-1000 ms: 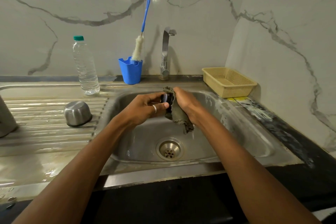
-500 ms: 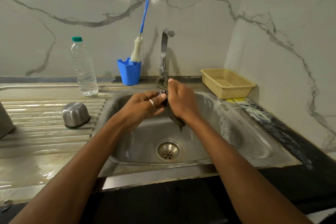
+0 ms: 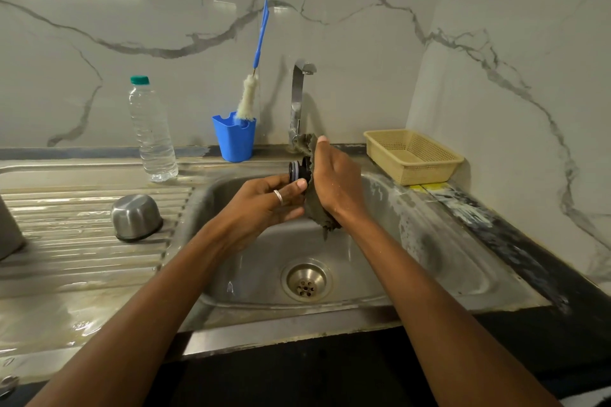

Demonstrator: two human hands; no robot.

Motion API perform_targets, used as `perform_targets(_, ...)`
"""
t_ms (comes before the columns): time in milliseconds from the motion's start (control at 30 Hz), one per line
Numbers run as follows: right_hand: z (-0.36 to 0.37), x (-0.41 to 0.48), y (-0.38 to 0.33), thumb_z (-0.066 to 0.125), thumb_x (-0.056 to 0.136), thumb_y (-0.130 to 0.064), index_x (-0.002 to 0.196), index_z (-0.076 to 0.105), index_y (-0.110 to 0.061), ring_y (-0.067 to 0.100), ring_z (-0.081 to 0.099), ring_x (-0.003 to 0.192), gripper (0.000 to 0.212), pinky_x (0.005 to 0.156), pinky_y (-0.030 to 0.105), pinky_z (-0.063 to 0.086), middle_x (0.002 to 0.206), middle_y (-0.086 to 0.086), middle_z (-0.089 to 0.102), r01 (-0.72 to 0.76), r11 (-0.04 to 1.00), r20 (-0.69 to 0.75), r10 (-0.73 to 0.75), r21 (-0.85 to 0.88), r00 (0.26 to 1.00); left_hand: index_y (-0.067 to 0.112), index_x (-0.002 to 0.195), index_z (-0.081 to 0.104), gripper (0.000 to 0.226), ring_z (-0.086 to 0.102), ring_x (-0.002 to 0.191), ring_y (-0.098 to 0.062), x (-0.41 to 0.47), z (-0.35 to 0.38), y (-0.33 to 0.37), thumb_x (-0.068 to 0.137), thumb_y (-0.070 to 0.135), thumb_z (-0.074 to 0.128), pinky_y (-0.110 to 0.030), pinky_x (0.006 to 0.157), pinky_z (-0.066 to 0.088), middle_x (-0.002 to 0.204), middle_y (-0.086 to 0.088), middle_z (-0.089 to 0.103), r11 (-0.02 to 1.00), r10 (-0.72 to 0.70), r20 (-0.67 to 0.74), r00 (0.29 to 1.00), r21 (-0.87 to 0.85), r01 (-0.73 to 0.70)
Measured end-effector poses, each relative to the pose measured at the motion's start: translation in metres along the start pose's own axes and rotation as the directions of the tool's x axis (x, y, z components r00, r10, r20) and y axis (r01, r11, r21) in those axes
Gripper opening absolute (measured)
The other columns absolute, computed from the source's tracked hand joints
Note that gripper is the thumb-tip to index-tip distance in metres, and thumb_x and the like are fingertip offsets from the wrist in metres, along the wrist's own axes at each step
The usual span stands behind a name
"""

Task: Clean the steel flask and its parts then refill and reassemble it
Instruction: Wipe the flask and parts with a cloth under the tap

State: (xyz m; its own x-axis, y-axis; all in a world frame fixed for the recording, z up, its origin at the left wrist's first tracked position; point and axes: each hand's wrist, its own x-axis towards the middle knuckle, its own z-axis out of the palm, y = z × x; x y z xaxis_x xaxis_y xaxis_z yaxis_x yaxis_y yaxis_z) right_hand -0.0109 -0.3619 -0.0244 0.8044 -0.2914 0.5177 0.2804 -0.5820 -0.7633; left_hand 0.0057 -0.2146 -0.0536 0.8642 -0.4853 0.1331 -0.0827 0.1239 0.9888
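at the far left edge a grey upright shape (image 3: 8, 231) is cut off by the frame; it may be the flask body, but i cannot tell. the steel cup lid (image 3: 135, 216) sits mouth-down on the ribbed drainboard (image 3: 66, 258), likely so it drains. behind it stand a water bottle (image 3: 152, 132) and a blue holder (image 3: 234, 139) with the bottle brush (image 3: 253, 89), handy for later steps. over the sink (image 3: 413, 241) the left hand (image 3: 264, 205) pinches the black flask stopper (image 3: 299, 170) by its edge. the right hand (image 3: 334, 182) is closed on a grey cloth (image 3: 314, 205) and presses it against the stopper's face to scrub it. a yellow basket (image 3: 411, 155) sits right of the tap (image 3: 299, 96). half a second ago the stopper was hidden between the hands; now its ridged side shows.
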Motion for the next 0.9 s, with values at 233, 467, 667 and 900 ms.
perform_targets(233,-0.002,0.004,0.006,0.028,0.109,-0.048,0.071,0.058,-0.006,0.016,0.053,0.062,0.064,0.06,0.032,0.041,0.067,0.003,0.056,-0.182,0.981,0.087,0.176,0.07,0.981,0.022,0.112,0.077,0.036,0.059,0.102,-0.013,0.003,0.005,0.0,0.087,0.047,0.069,-0.032,0.084,0.047,0.099,0.007,0.074,0.999,-0.016,-0.174,0.985,-0.04,0.009)
perform_targets(467,0.006,0.001,0.003,0.033,0.107,-0.053,0.068,0.056,-0.014,0.017,0.056,0.062,0.06,0.061,0.033,0.044,0.064,0.0,0.057,-0.213,0.974,0.134,0.201,0.08,0.97,0.022,0.112,0.073,0.028,0.058,0.104,-0.016,0.006,0.0,0.003,0.095,0.043,0.064,-0.034,0.085,0.045,0.103,0.003,0.073,0.983,-0.051,-0.244,0.968,-0.185,0.005)
perform_targets(667,0.004,-0.004,-0.002,0.029,0.109,-0.048,0.08,0.054,-0.016,0.006,0.053,0.064,0.05,0.054,0.021,0.03,0.071,-0.004,0.057,-0.021,0.988,0.125,0.04,-0.154,0.991,0.011,0.103,0.06,0.017,0.053,0.07,-0.012,0.007,-0.003,0.003,0.104,0.024,0.051,-0.029,0.071,0.05,0.078,-0.005,0.051,0.987,-0.055,-0.244,0.968,-0.162,0.015)
perform_targets(900,0.004,-0.005,-0.001,0.036,0.108,-0.049,0.093,0.057,-0.016,0.004,0.056,0.068,0.042,0.057,0.019,0.035,0.077,-0.005,0.061,0.026,0.995,0.119,-0.015,-0.094,0.993,0.005,0.112,0.067,0.034,0.06,0.074,-0.011,0.007,0.005,0.003,0.107,0.032,0.047,-0.024,0.071,0.058,0.085,-0.006,0.068,0.977,-0.027,-0.233,0.972,-0.212,-0.023)
